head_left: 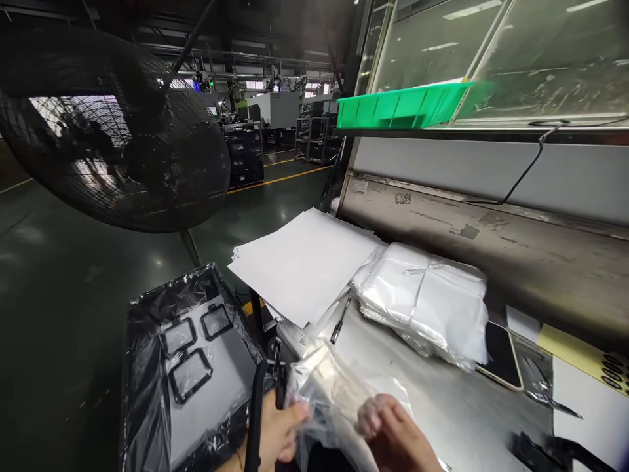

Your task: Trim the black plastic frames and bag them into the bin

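Your left hand (282, 426) pinches a clear plastic bag (317, 370) between thumb and fingers; your right hand (400, 432), fingers curled nearly closed, grips its other side. From that bag, low over the metal bench (422, 383), a white paper stack (304, 265) lies toward twelve o'clock, a tied bundle (425, 298) at two, a black-lined crate (135, 367) at nine, a caged fan (167, 157) between ten and eleven.

No readable text in your view. Worn sticker patches (403, 198) on the metal panel (442, 226) ahead of you: too faded. Tiny code-like mark (303, 341) on your table (376, 341), left edge: too small. Black rings (614, 371) on the yellow strip (565, 344) to your right: can't tell if printed.
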{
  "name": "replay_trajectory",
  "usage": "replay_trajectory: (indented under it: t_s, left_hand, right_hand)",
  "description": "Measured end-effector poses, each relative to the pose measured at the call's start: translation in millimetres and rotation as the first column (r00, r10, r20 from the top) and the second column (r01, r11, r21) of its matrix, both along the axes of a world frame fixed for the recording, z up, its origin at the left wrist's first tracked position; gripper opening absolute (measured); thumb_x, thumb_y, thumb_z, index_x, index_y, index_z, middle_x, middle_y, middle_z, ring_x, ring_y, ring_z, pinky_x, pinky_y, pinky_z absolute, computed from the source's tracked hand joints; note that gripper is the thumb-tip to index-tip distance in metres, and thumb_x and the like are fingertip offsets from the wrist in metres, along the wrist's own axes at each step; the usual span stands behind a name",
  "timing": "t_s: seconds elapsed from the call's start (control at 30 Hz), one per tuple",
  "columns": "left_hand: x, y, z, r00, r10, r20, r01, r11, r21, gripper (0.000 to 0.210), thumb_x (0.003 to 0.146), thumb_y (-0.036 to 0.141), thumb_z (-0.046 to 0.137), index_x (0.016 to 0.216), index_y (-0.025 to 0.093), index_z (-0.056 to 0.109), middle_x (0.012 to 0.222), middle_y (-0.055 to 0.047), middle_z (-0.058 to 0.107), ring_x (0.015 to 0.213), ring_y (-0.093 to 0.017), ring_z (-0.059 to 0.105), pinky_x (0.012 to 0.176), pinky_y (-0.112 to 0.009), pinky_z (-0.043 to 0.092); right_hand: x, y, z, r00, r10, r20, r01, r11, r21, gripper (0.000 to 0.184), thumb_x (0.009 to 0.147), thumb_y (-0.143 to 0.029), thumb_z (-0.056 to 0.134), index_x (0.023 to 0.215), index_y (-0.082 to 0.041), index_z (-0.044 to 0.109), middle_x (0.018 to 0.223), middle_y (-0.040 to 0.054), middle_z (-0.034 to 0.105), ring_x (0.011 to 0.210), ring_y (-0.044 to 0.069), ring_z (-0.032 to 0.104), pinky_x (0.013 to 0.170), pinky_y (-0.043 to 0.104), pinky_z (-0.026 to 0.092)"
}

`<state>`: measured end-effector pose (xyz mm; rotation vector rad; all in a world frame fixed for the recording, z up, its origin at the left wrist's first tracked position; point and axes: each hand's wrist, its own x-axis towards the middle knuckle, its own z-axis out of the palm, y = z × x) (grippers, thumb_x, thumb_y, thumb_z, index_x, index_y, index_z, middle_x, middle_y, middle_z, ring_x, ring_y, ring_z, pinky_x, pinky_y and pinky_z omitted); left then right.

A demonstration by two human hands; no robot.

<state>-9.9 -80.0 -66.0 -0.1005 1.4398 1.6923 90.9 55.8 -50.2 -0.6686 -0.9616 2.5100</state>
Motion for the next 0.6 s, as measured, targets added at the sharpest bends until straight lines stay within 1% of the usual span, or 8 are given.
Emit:
replay_trajectory:
  t_s: [0.07, 0.13, 0.23, 0.37, 0.4, 0.47, 0.53, 0.6]
  left_hand:
    - [0.7, -14.0, -5.7, 0.999, 0.041, -0.021, -0.042, 0.998, -0.052, 0.038, 0.057, 0.043, 0.065, 0.074, 0.017, 0.043, 0.052, 0.007, 0.049, 0.028, 0.003, 0.018, 0.029, -0.015, 0.01]
    - [3.5, -29.8, -11.0, 0.997, 0.05, -0.052, -0.054, 0.994, -0.09, 0.037, 0.059, 0.041, 0.063, 0.08, 0.016, 0.045, 0.056, 0.006, 0.048, 0.03, 0.003, 0.019, 0.03, -0.014, 0.012]
    - [5.8, -56.7, -17.0, 0.993, 0.018, -0.119, -0.035, 0.989, -0.141, 0.038, 0.058, 0.04, 0.065, 0.082, 0.016, 0.046, 0.051, 0.01, 0.037, 0.032, 0.002, 0.018, 0.031, -0.013, 0.013]
    - [-6.1, -94.4, -18.6, 0.971, -0.02, -0.237, -0.042, 0.966, -0.254, 0.036, 0.066, 0.044, 0.056, 0.088, 0.018, 0.044, 0.054, 0.01, 0.037, 0.032, 0.001, 0.02, 0.032, -0.013, 0.013]
    - [-11.1, -102.9, -16.9, 0.962, -0.041, -0.27, -0.039, 0.958, -0.284, 0.037, 0.067, 0.044, 0.055, 0.092, 0.019, 0.044, 0.052, 0.011, 0.038, 0.032, 0.0, 0.022, 0.032, -0.013, 0.016]
    - [-21.2, -116.9, -10.1, 0.935, -0.116, -0.335, 0.002, 0.946, -0.323, 0.04, 0.064, 0.041, 0.059, 0.096, 0.019, 0.049, 0.051, 0.008, 0.046, 0.038, -0.006, 0.039, 0.036, -0.016, 0.03]
    - [-28.2, -124.9, 0.2, 0.895, -0.23, -0.382, 0.097, 0.936, -0.337, 0.041, 0.056, 0.034, 0.068, 0.092, 0.019, 0.059, 0.067, 0.002, 0.062, 0.068, -0.015, 0.056, 0.064, -0.021, 0.043]
    - [-29.5, -125.2, 11.4, 0.85, -0.354, -0.391, 0.22, 0.912, -0.347, 0.039, 0.052, 0.03, 0.071, 0.09, 0.021, 0.065, 0.092, -0.001, 0.066, 0.099, -0.021, 0.049, 0.09, -0.023, 0.03]
  right_hand:
    - [1.6, -1.0, 2.2, 0.992, -0.098, -0.075, 0.081, 0.975, -0.205, 0.024, 0.057, -0.03, 0.069, 0.059, -0.018, 0.048, 0.056, -0.0043, 0.04, 0.05, 0.007, 0.041, 0.049, 0.02, 0.041]
    - [1.4, -5.6, 5.7, 0.992, -0.089, -0.093, 0.061, 0.96, -0.272, 0.023, 0.06, -0.025, 0.067, 0.059, -0.017, 0.045, 0.054, -0.006, 0.035, 0.044, 0.004, 0.033, 0.042, 0.015, 0.035]
    - [0.2, -11.6, 8.3, 0.996, -0.032, -0.084, 0.018, 0.987, -0.159, 0.023, 0.064, -0.026, 0.063, 0.06, -0.016, 0.042, 0.056, -0.006, 0.038, 0.04, 0.002, 0.023, 0.036, 0.013, 0.022]
    - [2.8, -9.3, 3.8, 0.996, -0.079, -0.038, 0.078, 0.997, -0.023, 0.022, 0.067, -0.028, 0.059, 0.061, -0.016, 0.042, 0.058, -0.0043, 0.045, 0.039, 0.001, 0.023, 0.036, 0.014, 0.018]
    - [4.1, -8.4, 1.9, 0.996, -0.09, -0.029, 0.091, 0.996, 0.016, 0.021, 0.068, -0.029, 0.058, 0.062, -0.016, 0.043, 0.058, -0.0043, 0.047, 0.038, 0.001, 0.023, 0.036, 0.015, 0.018]
    - [5.9, -7.6, -2.0, 0.995, -0.097, -0.013, 0.098, 0.99, 0.099, 0.02, 0.069, -0.03, 0.056, 0.064, -0.017, 0.042, 0.059, -0.0043, 0.05, 0.038, 0.001, 0.025, 0.036, 0.015, 0.016]
    - [5.5, -8.9, -6.0, 0.998, -0.069, 0.001, 0.067, 0.981, 0.18, 0.021, 0.069, -0.031, 0.056, 0.065, -0.017, 0.041, 0.061, -0.0041, 0.054, 0.037, 0.001, 0.027, 0.037, 0.016, 0.015]
    - [3.0, -11.8, -9.7, 1.0, -0.002, 0.021, -0.003, 0.966, 0.258, 0.022, 0.069, -0.032, 0.056, 0.066, -0.018, 0.041, 0.061, -0.0034, 0.056, 0.037, 0.002, 0.029, 0.038, 0.016, 0.017]
